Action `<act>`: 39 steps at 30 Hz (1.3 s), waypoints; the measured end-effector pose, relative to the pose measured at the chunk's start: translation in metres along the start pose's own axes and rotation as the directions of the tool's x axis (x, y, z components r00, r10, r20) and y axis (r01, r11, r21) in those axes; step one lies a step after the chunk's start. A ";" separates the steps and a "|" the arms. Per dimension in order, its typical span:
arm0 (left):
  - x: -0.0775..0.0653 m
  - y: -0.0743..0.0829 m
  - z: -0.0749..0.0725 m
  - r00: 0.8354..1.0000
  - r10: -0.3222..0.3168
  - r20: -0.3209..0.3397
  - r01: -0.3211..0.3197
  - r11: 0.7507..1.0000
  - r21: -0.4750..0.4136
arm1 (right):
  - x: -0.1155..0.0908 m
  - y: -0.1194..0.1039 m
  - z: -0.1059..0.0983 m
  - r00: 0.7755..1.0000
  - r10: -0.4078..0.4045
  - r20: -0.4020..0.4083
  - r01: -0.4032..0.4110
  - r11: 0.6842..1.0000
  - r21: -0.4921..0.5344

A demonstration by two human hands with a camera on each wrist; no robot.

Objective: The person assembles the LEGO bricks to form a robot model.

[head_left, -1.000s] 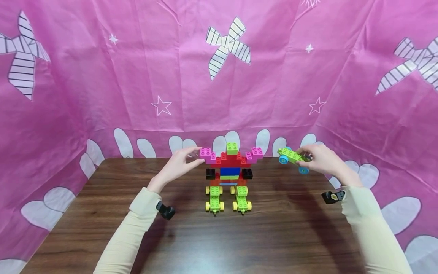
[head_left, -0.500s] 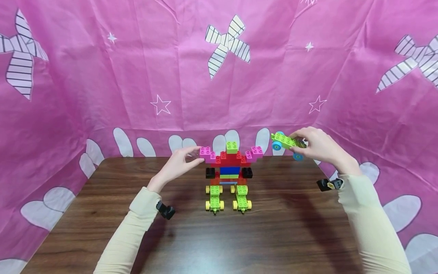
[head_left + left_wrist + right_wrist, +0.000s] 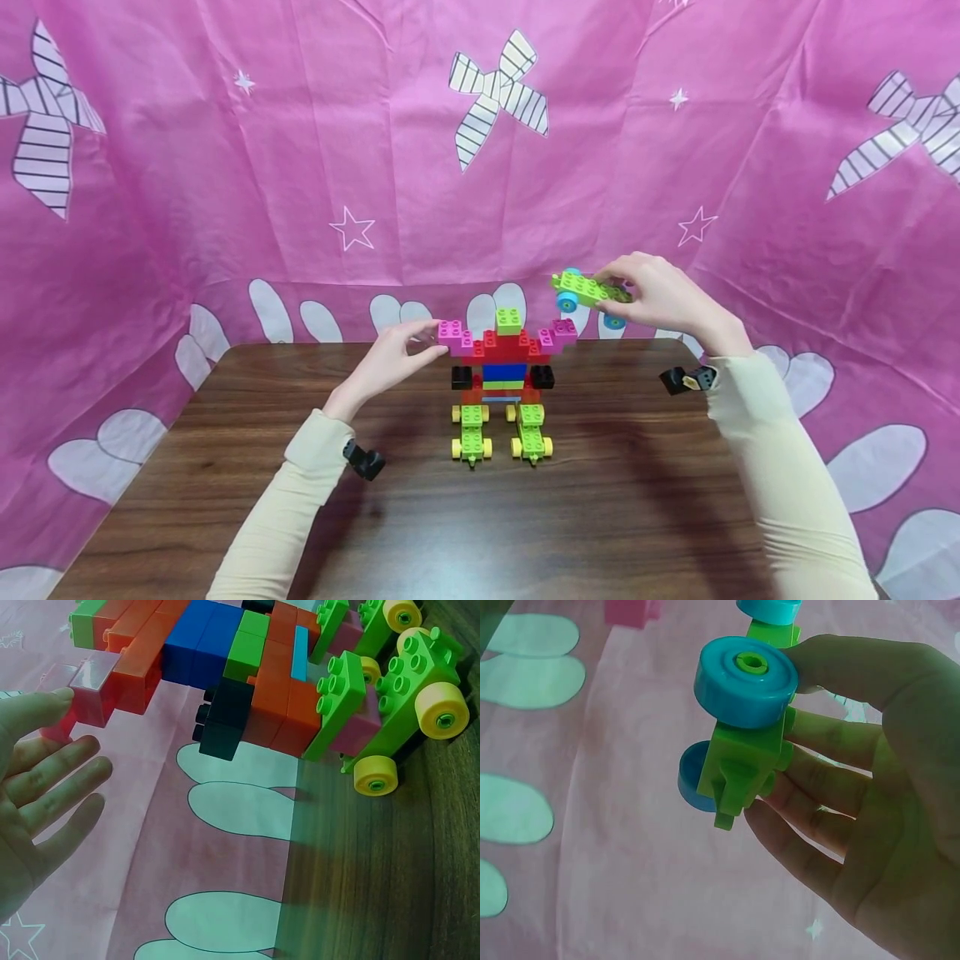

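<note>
A toy-brick robot figure (image 3: 504, 374) stands upright on the table, with a red and blue body, black bricks at its sides and feet of green wheeled bases with yellow wheels. My left hand (image 3: 392, 360) pinches the pink brick (image 3: 450, 331) at the end of the figure's left-side arm; the left wrist view shows thumb and fingertips on it. In my right hand (image 3: 656, 292) is a green toy car base (image 3: 582, 287) with blue wheels, gripped between thumb and fingers. It is in the air, slightly tilted, just above the pink brick (image 3: 564, 328) of the other arm.
The brown wooden table (image 3: 247, 433) reaches back to a pink cloth backdrop (image 3: 300, 167) with bows, stars and pale ovals. A green brick (image 3: 508, 321) tops the figure as its head. Small black wrist cameras (image 3: 364, 460) hang from both sleeves.
My right hand has carried the green car base up and to the left, from beside the figure to above its right-side pink arm. The left hand and the figure stay in place.
</note>
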State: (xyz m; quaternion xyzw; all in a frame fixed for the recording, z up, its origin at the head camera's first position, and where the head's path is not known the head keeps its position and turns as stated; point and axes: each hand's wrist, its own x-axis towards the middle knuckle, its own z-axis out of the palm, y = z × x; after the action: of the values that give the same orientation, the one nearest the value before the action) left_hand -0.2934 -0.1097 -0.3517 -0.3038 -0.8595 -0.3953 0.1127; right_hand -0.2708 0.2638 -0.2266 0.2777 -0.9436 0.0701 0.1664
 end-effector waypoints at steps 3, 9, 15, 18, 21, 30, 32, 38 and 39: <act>0.000 0.000 0.001 1.000 0.002 -0.003 -0.002 1.000 -0.002 | 0.007 -0.007 0.001 0.999 -0.033 0.002 0.033 0.999 0.003; -0.001 0.000 0.000 1.000 0.004 0.001 -0.004 1.000 -0.004 | 0.021 -0.021 0.005 0.996 -0.084 0.007 0.084 0.996 0.016; 0.000 0.000 -0.001 1.000 -0.003 0.009 0.003 1.000 -0.005 | 0.032 -0.035 0.009 0.993 -0.115 0.038 0.113 0.992 0.051; 0.000 0.000 0.000 1.000 0.000 0.010 0.000 1.000 -0.007 | 0.036 -0.041 0.012 0.990 -0.131 0.049 0.129 0.990 0.056; -0.001 0.000 0.000 1.000 -0.001 0.005 0.001 1.000 -0.005 | 0.040 -0.046 0.015 0.988 -0.146 0.055 0.143 0.988 0.057; -0.001 0.000 0.000 1.000 -0.002 0.002 0.002 1.000 0.001 | 0.048 -0.057 0.020 0.983 -0.163 0.090 0.158 0.986 0.055; -0.001 0.000 0.000 1.000 -0.005 0.001 0.005 1.000 0.002 | 0.049 -0.059 0.022 0.981 -0.168 0.093 0.163 0.985 0.058; -0.002 0.001 0.000 1.000 -0.002 0.006 0.002 1.000 -0.002 | 0.053 -0.061 0.026 0.978 -0.187 0.096 0.182 0.981 0.064; -0.002 0.002 0.000 1.000 -0.003 0.006 0.003 1.000 -0.001 | 0.053 -0.062 0.026 0.977 -0.191 0.097 0.186 0.981 0.064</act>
State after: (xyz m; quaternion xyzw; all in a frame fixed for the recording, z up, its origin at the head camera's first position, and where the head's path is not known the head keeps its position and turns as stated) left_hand -0.2911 -0.1100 -0.3512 -0.3039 -0.8600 -0.3951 0.1092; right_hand -0.2858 0.1799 -0.2297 0.3736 -0.9180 0.0654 0.1157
